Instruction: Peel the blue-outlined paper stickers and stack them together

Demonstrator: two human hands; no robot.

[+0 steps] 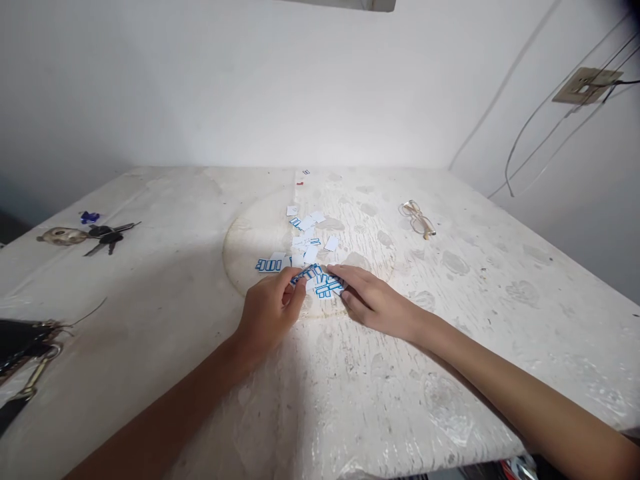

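Observation:
Several small white paper pieces, some with blue outlined markings, lie in a loose pile in the middle of the table. My left hand (pixel 273 300) is closed, its thumb and index finger pinching a blue-marked paper piece (pixel 309 273) at the near side of the pile. Beside it, my right hand (pixel 367 293) rests with fingers stretched out along the right edge of the blue-marked pieces (pixel 327 288). Its fingertips touch the pile. Plain white pieces (pixel 331 243) lie beyond the hands, and another blue-marked piece (pixel 270 265) is left of them.
The table (pixel 175 373) has a plastic-like cover and meets a white wall. Eyeglasses (pixel 417 219) lie at the right, keys (pixel 107 237) at the left. A black bag with a clasp (pixel 30 360) is at the left edge. Wires hang by a wall socket (pixel 585 85).

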